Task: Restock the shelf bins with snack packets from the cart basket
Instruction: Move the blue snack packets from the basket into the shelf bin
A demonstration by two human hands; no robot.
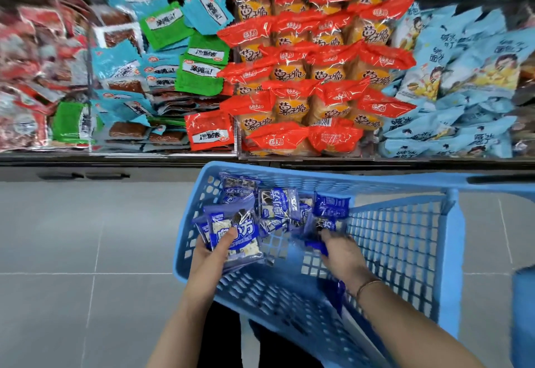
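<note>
Head view, lower half first, for progress. The left hand (212,254) has its grip closed around a stack of blue packets (236,237), thumb across the front of the top one, held just above the cart basket (318,178). To its right, a loose heap of the same packets (278,208) lies on the basket floor at the far end. Further right, the right hand (343,253) is down in the basket with its fingers curled onto a dark blue packet (316,247) at the heap's near edge. That grip looks closed on it, though motion blur softens the detail.

My judgement is that the work is in its gathering phase. A handful is collected, roughly a dozen packets remain in the basket, and none of this blue product shows in the shelf bins (307,157) in the upper half of the frame.

Those bins already look full. At upper left the red-and-clear packets (26,78) are too blurred to read. Next come the turquoise and green packets (199,73), which read 亲嘴烧, with one red packet (210,131) at their lower right. The orange-red packets (292,69) at centre seem to read 薯王脆. At upper right, the pale blue bags (469,78) show 碱水面包丁 beside a cartoon figure. The basket's blue packets bear 奥小方 in large white characters; smaller print is illegible.
</note>
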